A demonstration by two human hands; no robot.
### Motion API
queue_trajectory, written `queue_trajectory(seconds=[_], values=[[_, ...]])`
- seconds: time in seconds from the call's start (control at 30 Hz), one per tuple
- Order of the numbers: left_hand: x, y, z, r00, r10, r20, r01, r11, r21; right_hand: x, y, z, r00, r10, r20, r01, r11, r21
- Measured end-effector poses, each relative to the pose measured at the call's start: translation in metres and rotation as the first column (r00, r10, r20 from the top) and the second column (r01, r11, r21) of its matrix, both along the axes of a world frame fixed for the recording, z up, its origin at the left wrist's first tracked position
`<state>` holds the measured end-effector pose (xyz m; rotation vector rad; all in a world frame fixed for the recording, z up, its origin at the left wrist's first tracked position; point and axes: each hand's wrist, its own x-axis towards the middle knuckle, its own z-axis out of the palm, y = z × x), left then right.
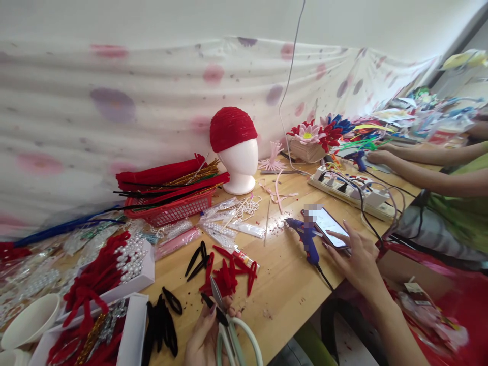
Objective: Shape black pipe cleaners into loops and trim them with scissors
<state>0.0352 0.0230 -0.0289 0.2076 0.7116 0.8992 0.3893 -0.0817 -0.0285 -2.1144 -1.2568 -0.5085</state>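
My left hand is at the table's near edge and holds pale green scissors, with a black pipe cleaner piece between the fingers. Red pipe cleaner loops lie just beyond it, and black loops lie to its left. My right hand rests on a phone lying flat with its screen lit, fingers spread on it. A blue glue gun stands just left of the phone.
A foam head with a red cap stands at the back. A red basket of pipe cleaners, white boxes of beads, and a power strip crowd the table. Another person's arms reach in at the right.
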Motion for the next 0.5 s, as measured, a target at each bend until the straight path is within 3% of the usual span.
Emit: queue_trajectory(seconds=[0.5], values=[[-0.0021,0.0017,-0.0017,0.998,-0.029,0.055,0.028,0.999,0.024,-0.0035,0.0057,0.0069,0.999,-0.009,0.034,0.01,0.999,-0.048]])
